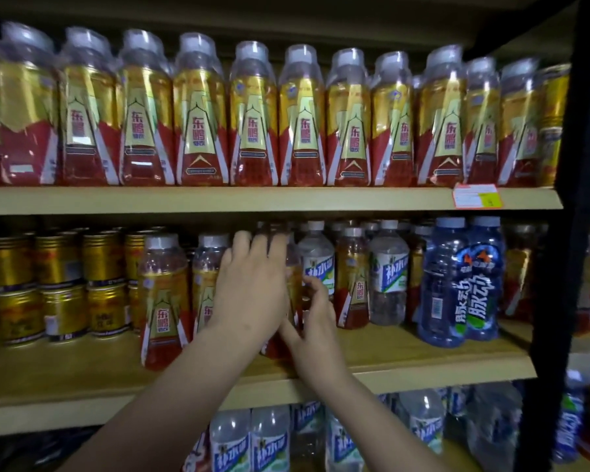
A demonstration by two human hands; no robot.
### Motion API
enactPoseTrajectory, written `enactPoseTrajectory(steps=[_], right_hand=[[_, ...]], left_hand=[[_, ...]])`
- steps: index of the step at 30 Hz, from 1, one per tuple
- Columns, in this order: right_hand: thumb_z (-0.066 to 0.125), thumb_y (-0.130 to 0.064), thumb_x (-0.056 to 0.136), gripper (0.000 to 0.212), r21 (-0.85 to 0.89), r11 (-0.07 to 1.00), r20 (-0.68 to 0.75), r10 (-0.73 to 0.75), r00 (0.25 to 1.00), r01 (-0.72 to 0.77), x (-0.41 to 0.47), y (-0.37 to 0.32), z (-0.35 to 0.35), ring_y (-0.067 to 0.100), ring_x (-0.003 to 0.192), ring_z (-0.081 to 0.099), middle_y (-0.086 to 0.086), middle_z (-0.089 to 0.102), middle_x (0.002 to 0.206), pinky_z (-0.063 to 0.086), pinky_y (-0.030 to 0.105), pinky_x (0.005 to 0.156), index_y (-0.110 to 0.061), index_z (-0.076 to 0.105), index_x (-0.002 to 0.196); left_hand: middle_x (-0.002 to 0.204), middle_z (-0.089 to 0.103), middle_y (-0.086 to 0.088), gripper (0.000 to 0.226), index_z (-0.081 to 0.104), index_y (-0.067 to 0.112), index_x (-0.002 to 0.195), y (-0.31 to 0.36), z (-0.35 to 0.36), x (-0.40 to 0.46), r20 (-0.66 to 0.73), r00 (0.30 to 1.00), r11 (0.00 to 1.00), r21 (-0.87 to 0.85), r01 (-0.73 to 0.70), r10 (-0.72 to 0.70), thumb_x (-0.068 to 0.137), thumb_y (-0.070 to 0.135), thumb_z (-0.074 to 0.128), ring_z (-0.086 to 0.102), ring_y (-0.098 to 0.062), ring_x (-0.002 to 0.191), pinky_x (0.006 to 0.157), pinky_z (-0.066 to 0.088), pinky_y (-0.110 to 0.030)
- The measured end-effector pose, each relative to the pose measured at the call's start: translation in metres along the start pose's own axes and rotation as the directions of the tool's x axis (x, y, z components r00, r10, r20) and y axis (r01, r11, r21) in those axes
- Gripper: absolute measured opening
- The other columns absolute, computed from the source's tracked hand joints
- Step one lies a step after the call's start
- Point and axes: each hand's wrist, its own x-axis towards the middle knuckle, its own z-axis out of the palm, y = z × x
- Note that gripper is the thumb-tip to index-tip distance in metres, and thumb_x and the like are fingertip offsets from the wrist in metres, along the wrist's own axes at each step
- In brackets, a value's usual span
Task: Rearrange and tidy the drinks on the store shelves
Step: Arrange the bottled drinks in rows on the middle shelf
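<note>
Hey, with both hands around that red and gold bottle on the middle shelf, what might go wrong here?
1. The left hand and right hand close around a red and gold bottle packed among others; pulling it could tip the clear bottle just to its right.
2. The front bottle stands near the middle shelf edge beside the left forearm; a nudge might knock it off.
3. The hands hide most of the bottle, so the grip may be less secure than it looks.

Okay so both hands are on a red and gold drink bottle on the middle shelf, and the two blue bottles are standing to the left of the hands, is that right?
Not quite. In the head view the two blue plastic bottles stand to the right of the hands, near the shelf's right end. The rest holds: the left hand and right hand are both on a red and gold plastic drink bottle on the middle wooden shelf.
</note>
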Motion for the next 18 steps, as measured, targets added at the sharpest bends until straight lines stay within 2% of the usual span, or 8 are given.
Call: enactPoseTrajectory(steps=[1, 2, 4, 6, 9, 13, 16, 18], right_hand=[[0.07, -0.039, 0.091, 0.073, -0.128, 0.991, -0.099, -0.046, 0.994, 0.033, -0.021, 0.03, -0.074, 0.004, 0.124, 0.043, -0.017, 0.04, 0.128, 0.035, 0.017, 0.098, -0.038, 0.024, 0.147], [0.069, -0.04, 0.092, 0.072, -0.009, 0.999, -0.049, 0.043, 0.998, -0.043, -0.029, 0.026, -0.087, 0.003, 0.123, 0.044, -0.017, 0.041, 0.129, 0.034, 0.013, 0.096, -0.036, 0.024, 0.148], [0.066, -0.039, 0.094, 0.063, -0.069, 0.997, -0.139, 0.02, 0.99, -0.03, -0.037, 0.044, -0.117, 0.003, 0.121, 0.049, -0.013, 0.049, 0.13, 0.038, 0.014, 0.098, -0.032, 0.032, 0.146], [0.063, -0.037, 0.096, 0.049, -0.096, 0.995, -0.231, -0.02, 0.973, -0.002, -0.047, 0.05, -0.137, 0.006, 0.115, 0.054, -0.008, 0.057, 0.124, 0.044, 0.022, 0.098, -0.031, 0.04, 0.139], [0.06, -0.02, 0.098, 0.036, -0.189, 0.982, -0.449, -0.099, 0.888, 0.014, -0.054, 0.077, -0.2, 0.014, 0.109, 0.055, -0.008, 0.055, 0.114, 0.044, 0.024, 0.094, -0.027, 0.046, 0.13], [0.059, -0.006, 0.095, 0.04, -0.313, 0.937, -0.599, -0.065, 0.798, -0.159, -0.055, 0.096, -0.271, 0.022, 0.12, 0.046, -0.004, 0.047, 0.121, 0.033, 0.029, 0.103, -0.015, 0.048, 0.132], [0.061, -0.008, 0.095, 0.051, -0.315, 0.909, -0.602, 0.031, 0.798, -0.273, -0.048, 0.112, -0.301, 0.027, 0.13, 0.04, 0.009, 0.046, 0.136, 0.032, 0.039, 0.112, -0.008, 0.041, 0.142], [0.062, -0.011, 0.095, 0.057, -0.242, 0.915, -0.554, 0.143, 0.82, -0.323, -0.043, 0.12, -0.31, 0.028, 0.135, 0.039, 0.01, 0.045, 0.14, 0.032, 0.036, 0.113, -0.006, 0.036, 0.146]], left_hand=[[0.117, 0.061, -0.007, 0.055, 0.053, 0.014, 0.133, 0.003, -0.001, 0.0, -0.009, 1.0, 1.0, 0.026, 0.006, -0.006, 0.082, 0.027, 0.069, 0.043, -0.03, 0.113, 0.088, 0.043, -0.042], [0.117, 0.061, -0.008, 0.057, 0.055, 0.013, 0.131, 0.006, -0.002, 0.0, -0.019, 1.0, 0.999, 0.047, 0.01, -0.009, 0.078, 0.027, 0.071, 0.043, -0.031, 0.114, 0.088, 0.042, -0.044], [0.118, 0.06, -0.01, 0.061, 0.056, 0.011, 0.13, 0.018, -0.003, 0.0, -0.044, 0.999, 0.999, 0.052, 0.011, -0.009, 0.074, 0.028, 0.072, 0.043, -0.034, 0.117, 0.089, 0.038, -0.046], [0.125, 0.058, -0.011, 0.064, 0.054, 0.011, 0.133, 0.038, -0.001, 0.0, -0.075, 0.997, 1.0, -0.001, -0.01, 0.01, 0.075, 0.03, 0.072, 0.043, -0.034, 0.121, 0.091, 0.036, -0.047], [0.137, 0.053, -0.006, 0.066, 0.046, 0.015, 0.143, 0.084, 0.007, 0.004, -0.093, 0.991, 0.976, -0.187, -0.111, 0.095, 0.083, 0.033, 0.065, 0.044, -0.03, 0.126, 0.096, 0.041, -0.046], [0.142, 0.046, 0.0, 0.064, 0.038, 0.021, 0.147, 0.156, 0.032, 0.012, -0.021, 0.988, 0.834, -0.534, -0.14, 0.153, 0.089, 0.037, 0.06, 0.046, -0.026, 0.128, 0.103, 0.045, -0.043], [0.151, 0.038, -0.002, 0.08, 0.023, 0.023, 0.152, 0.202, 0.055, 0.017, 0.108, 0.987, 0.682, -0.732, 0.0, 0.116, 0.088, 0.05, 0.063, 0.041, -0.026, 0.137, 0.107, 0.043, -0.042], [0.155, 0.029, -0.003, 0.092, 0.012, 0.032, 0.153, 0.223, 0.07, 0.015, 0.169, 0.983, 0.575, -0.813, 0.094, 0.077, 0.084, 0.055, 0.068, 0.035, -0.027, 0.141, 0.107, 0.043, -0.044]])
